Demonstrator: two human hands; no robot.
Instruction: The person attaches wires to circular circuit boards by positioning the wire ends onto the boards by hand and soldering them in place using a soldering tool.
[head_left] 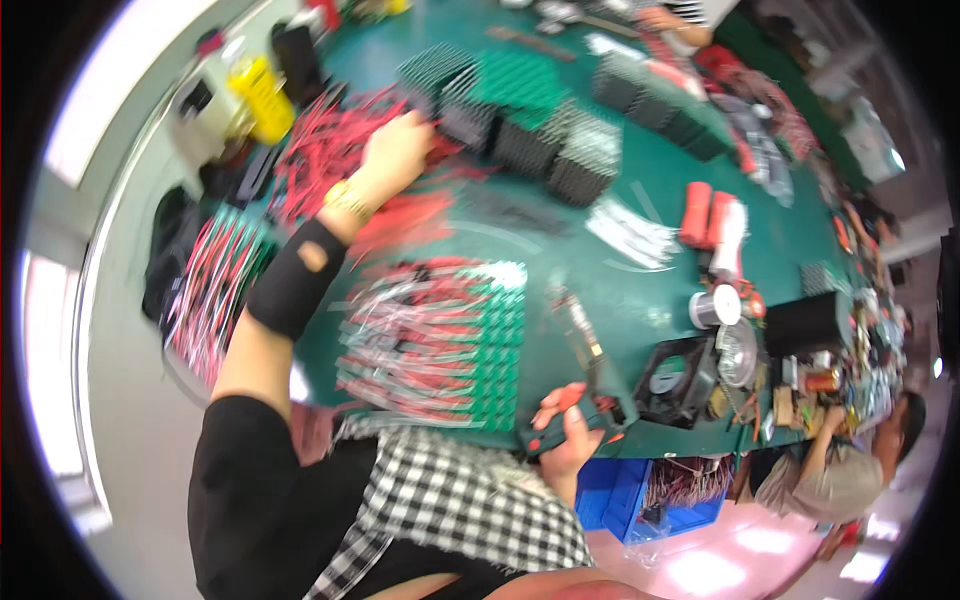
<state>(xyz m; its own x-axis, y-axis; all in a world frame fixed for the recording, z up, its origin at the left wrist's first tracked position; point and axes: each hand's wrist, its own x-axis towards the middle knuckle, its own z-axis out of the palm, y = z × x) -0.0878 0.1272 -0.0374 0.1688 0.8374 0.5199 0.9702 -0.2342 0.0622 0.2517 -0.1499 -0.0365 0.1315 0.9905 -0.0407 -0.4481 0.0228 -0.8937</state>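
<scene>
My left hand (400, 152), fingers curled, is over the far edge of a loose pile of red wires (335, 150); whatever it grips is hidden. In my right hand (568, 440), near the table's front edge, is a dark-handled tool with orange parts (545, 438). Its exact kind is unclear. A long slim piece (578, 325) lies just beyond that hand. Between my arms sits a green board of raised square cells (503, 350), its left part covered by rows of red, black and white wires (415, 345). More red wires (405, 225), blurred, lie beyond it.
Black and green grid-like blocks (530, 130) stand at the far middle. White strips (632, 232), red rolls (697, 215), a wire spool (715, 307) and a black fan-like box (677, 380) are to the right. Blue bins (610, 498) sit below the table edge. Other people work beyond and at right.
</scene>
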